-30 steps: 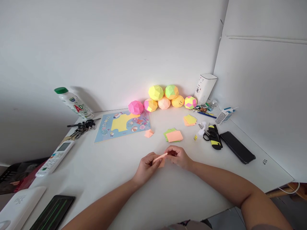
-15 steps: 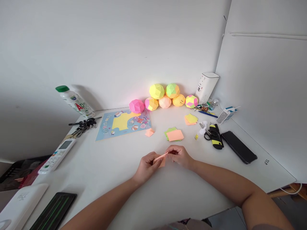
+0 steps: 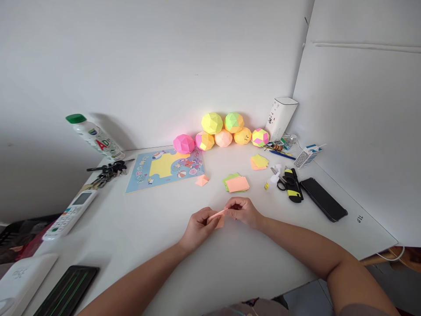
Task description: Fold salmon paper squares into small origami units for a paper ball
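Two bare hands meet over the near middle of a white desk (image 3: 158,228), working on one folded salmon paper (image 3: 220,222). The left hand (image 3: 198,226) is closed to a firm pinch, thumb on the near side, with the paper's raised edge running right from its grip and a flap hanging below. The right hand (image 3: 243,212), fingers curled and nearly closed, nips the right end of that edge between thumb and fingertips; the exact contact is partly hidden. The change lies here: the right thumb has closed in upon the paper's end, which suggests that the edge is being pressed or aligned, with the fold still in progress. Compared with the earlier frame, the whole view is slightly displaced, the left grip is much the same, and the loose objects keep their places. Just beyond the hands lies a stack of salmon and green sheets (image 3: 238,184); to its left sits a small folded piece (image 3: 202,180), and farther right are yellow and orange slips (image 3: 259,161). Scissors (image 3: 281,185) and a black phone (image 3: 324,198) occupy the right; seven faceted paper balls (image 3: 212,123) stand at the far wall.
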`<state>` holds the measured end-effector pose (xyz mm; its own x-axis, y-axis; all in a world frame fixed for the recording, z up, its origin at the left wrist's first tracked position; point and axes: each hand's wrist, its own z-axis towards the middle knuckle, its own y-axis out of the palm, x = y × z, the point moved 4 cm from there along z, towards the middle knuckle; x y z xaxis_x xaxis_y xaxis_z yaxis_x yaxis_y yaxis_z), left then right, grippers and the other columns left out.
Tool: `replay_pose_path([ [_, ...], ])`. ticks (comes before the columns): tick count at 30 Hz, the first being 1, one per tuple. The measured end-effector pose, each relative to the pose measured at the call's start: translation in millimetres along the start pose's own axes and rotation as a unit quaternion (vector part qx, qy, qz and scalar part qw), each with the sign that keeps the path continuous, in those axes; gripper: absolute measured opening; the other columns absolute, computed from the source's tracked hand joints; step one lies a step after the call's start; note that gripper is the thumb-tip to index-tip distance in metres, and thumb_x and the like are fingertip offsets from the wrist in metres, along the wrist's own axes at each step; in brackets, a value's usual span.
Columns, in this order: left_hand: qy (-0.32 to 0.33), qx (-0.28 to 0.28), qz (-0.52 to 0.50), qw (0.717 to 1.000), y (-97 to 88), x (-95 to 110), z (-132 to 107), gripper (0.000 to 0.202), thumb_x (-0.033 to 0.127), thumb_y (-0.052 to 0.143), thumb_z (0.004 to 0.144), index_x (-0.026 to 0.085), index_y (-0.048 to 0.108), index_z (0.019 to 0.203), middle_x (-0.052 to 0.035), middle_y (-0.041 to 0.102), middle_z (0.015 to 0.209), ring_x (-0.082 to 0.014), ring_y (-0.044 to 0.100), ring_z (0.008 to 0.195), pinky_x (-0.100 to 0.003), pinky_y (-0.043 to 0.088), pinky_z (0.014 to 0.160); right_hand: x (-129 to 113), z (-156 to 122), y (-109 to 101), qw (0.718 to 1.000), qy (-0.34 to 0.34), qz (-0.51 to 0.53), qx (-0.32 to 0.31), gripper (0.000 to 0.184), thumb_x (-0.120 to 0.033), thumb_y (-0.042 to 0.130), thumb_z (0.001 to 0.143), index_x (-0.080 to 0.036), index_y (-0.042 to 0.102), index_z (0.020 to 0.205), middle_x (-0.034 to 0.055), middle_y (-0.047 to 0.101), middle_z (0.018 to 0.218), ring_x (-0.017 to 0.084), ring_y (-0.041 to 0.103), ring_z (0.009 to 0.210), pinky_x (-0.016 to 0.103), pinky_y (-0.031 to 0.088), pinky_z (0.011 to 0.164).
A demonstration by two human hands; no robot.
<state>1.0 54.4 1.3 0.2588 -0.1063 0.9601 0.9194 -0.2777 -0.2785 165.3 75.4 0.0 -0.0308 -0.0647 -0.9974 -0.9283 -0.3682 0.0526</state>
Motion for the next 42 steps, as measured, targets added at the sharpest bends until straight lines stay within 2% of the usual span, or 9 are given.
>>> replay_pose_path([
  [9,-0.002,0.001,-0.008,1.000,-0.9,-3,1,0.025,0.035,0.055,0.081,0.016,0.064,0.068,0.0024,0.043,0.061,-0.0100,0.040,0.056,-0.022,0.036,0.053,-2,-1,0,1.000,-0.007,-0.010,-0.013,0.024,-0.039,0.065,0.074,-0.015,0.061,0.073,-0.0020,0.053,0.062,0.008,0.043,0.052,0.022,0.034,0.048],
  [15,-0.022,-0.004,-0.016,1.000,-0.7,-1,1,0.026,0.038,0.056,0.080,0.017,0.064,0.068,0.0018,0.046,0.062,-0.0107,0.043,0.056,-0.022,0.038,0.053,-7,-5,4,0.999,-0.024,-0.006,-0.039,0.027,-0.042,0.049,0.086,-0.016,0.056,0.080,-0.0037,0.045,0.055,0.009,0.042,0.050,0.022,0.034,0.049],
  [18,-0.029,-0.015,-0.021,0.999,0.4,0,0,0.027,0.040,0.056,0.080,0.016,0.063,0.069,0.0018,0.047,0.061,-0.0109,0.043,0.056,-0.022,0.039,0.053,-10,-6,7,0.997,-0.054,-0.052,-0.032,0.025,-0.042,0.053,0.083,-0.018,0.056,0.090,-0.0018,0.050,0.064,0.010,0.045,0.056,0.023,0.037,0.051],
  [21,-0.029,-0.025,-0.019,0.999,1.3,1,0,0.028,0.041,0.056,0.080,0.016,0.064,0.071,0.0011,0.050,0.062,-0.0114,0.046,0.058,-0.023,0.040,0.054,-11,-7,11,0.990,-0.081,-0.109,-0.034,0.023,-0.040,0.057,0.081,-0.017,0.061,0.085,0.0017,0.056,0.074,0.011,0.049,0.058,0.024,0.040,0.054],
  [25,-0.054,-0.031,-0.075,0.995,1.8,0,1,0.027,0.042,0.057,0.079,0.016,0.064,0.086,-0.0028,0.060,0.073,-0.0135,0.053,0.063,-0.024,0.044,0.056,-7,-8,9,0.992,-0.071,-0.101,-0.023,0.024,-0.036,0.053,0.085,-0.016,0.064,0.081,-0.0006,0.055,0.060,0.010,0.050,0.050,0.024,0.041,0.049],
  [27,-0.066,-0.035,-0.096,0.993,2.0,-2,1,0.029,0.043,0.058,0.078,0.016,0.063,0.086,-0.0031,0.061,0.074,-0.0132,0.053,0.062,-0.024,0.043,0.054,-6,-8,7,0.993,-0.065,-0.093,-0.014,0.022,-0.035,0.053,0.085,-0.016,0.063,0.082,-0.0019,0.053,0.056,0.010,0.051,0.049,0.023,0.041,0.048],
  [32,-0.054,-0.027,-0.101,0.993,1.0,-3,3,0.027,0.042,0.060,0.077,0.015,0.061,0.075,-0.0012,0.059,0.069,-0.0125,0.053,0.062,-0.023,0.043,0.055,-4,-8,10,0.994,-0.055,-0.088,-0.025,0.023,-0.037,0.057,0.082,-0.016,0.065,0.087,0.0020,0.062,0.070,0.011,0.055,0.052,0.024,0.046,0.050],
  [40,-0.059,-0.026,-0.132,0.989,-0.1,-1,4,0.029,0.042,0.057,0.080,0.015,0.065,0.090,-0.0072,0.068,0.084,-0.0187,0.060,0.077,-0.030,0.048,0.068,-4,-8,9,0.991,-0.087,-0.104,-0.012,0.024,-0.036,0.057,0.082,-0.019,0.069,0.093,0.0011,0.064,0.068,0.010,0.054,0.048,0.025,0.047,0.049],
  [42,-0.057,-0.025,-0.122,0.991,-0.1,-1,4,0.030,0.042,0.056,0.081,0.015,0.066,0.087,-0.0068,0.067,0.079,-0.0182,0.059,0.074,-0.029,0.048,0.065,-3,-8,9,0.991,-0.083,-0.105,-0.010,0.025,-0.037,0.057,0.082,-0.019,0.069,0.095,0.0008,0.065,0.067,0.011,0.055,0.048,0.025,0.048,0.049],
])
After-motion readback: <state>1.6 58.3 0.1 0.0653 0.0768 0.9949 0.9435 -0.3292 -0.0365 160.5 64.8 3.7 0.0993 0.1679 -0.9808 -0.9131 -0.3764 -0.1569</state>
